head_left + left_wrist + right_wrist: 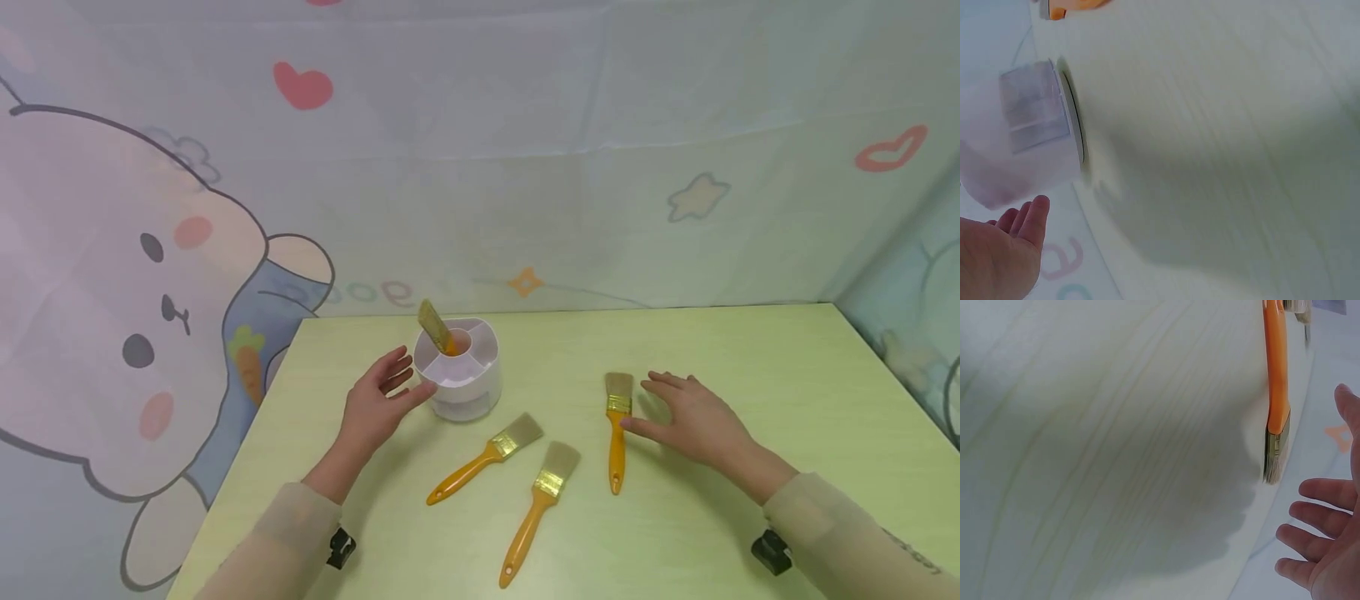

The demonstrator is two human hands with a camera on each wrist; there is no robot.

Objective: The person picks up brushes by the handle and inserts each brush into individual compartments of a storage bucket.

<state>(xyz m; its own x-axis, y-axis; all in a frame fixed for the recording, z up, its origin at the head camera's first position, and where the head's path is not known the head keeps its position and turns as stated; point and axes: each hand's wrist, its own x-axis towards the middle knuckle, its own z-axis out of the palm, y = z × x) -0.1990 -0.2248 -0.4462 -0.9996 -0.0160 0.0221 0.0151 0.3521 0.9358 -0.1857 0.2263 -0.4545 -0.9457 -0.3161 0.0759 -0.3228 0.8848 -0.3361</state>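
On the counter (675,533), a white holder (468,390) stands beside the left hand (375,408), whose fingers are parted and grip nothing; whether they touch it, I cannot tell. A brush (432,323) leans in its central compartment. The right hand (699,421), fingers spread and empty, hovers by the rightmost brush (617,450). Two more brushes (542,496) lie between.

A pale yellow-green tabletop (675,546) with faint grain streaks carries a round white holder (472,392), upright near the far edge, and three orange-handled paintbrushes (547,483) lying apart, bristles pointing away — the left brush (489,454) slanted nearest the holder, the middle brush (539,502) slanted too, the right brush (617,440) almost straight.
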